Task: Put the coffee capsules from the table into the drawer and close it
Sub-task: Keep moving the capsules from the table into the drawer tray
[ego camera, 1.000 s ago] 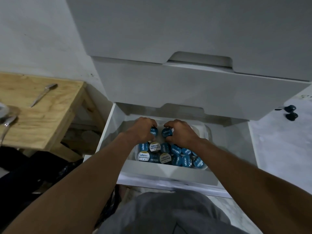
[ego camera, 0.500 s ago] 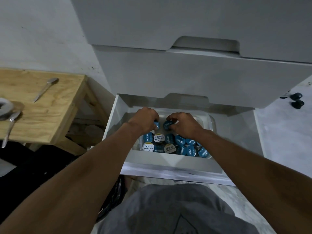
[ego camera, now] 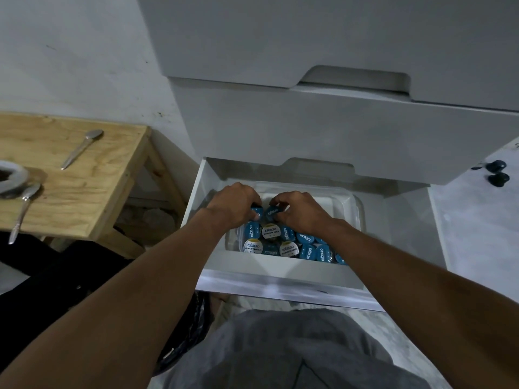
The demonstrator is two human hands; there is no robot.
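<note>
Plainly, the open drawer (ego camera: 276, 266) sits low in the white cabinet, with the wooden table (ego camera: 84, 197) off at its nine o'clock. Inside it lies a clear plastic tub (ego camera: 349, 204), and the coffee capsules (ego camera: 283, 242) crowd the tub's six o'clock side, lids up. The left hand (ego camera: 231, 204) and right hand (ego camera: 299, 210) reach in side by side at the pile's twelve o'clock edge. Each has its fingers curled down round one blue pod, the left-hand capsule (ego camera: 256, 214) and the right-hand capsule (ego camera: 271, 213), which are nearly touching. They look light, with stiff rims and thin foil lids that would dent. So I judge the rim and side wall the place to pinch, never the lid.
</note>
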